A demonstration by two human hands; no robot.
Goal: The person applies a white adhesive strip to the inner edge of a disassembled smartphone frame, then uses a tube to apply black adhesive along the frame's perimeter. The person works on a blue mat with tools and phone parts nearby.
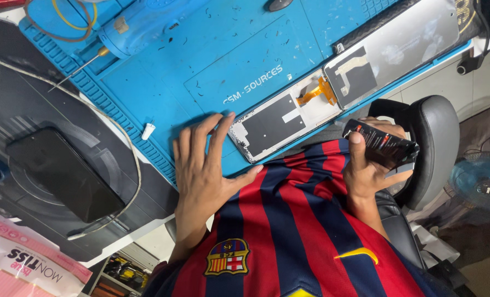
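Fingers point(201, 140) of the left hand point(203, 170) are spread wide and lie flat on the blue work mat point(212, 60), holding nothing; the index fingertip and the thumb touch the near end of an opened phone body point(275, 118) that lies with its inside up on the mat's front edge. An orange flex ribbon point(320, 91) joins that body to its lifted screen panel point(396, 47), which lies face down just beside it, silvery back upward, running toward the mat's far corner.

Off the bench, over the person's lap, the right hand point(366, 165) is closed around a small black pack point(381, 144) with red marks, thumb pressed on its upper face, fingers wrapped behind it. It sits just beside the phone body's edge but clear of it, in front of a black chair armrest point(432, 143).

On the mat's far left lies a blue handheld tool point(140, 27) with a thin metal tip, near a coil of wire point(63, 22). A small white cap point(148, 131) rests on the mat's ridged border, near the left hand's little finger. Beyond the mat, on the dark bench point(14, 104), a black phone point(63, 173) lies flat, screen dark, with a pale cable point(129, 148) curving past it. A pink tissue pack point(19, 264) sits at the bench corner.
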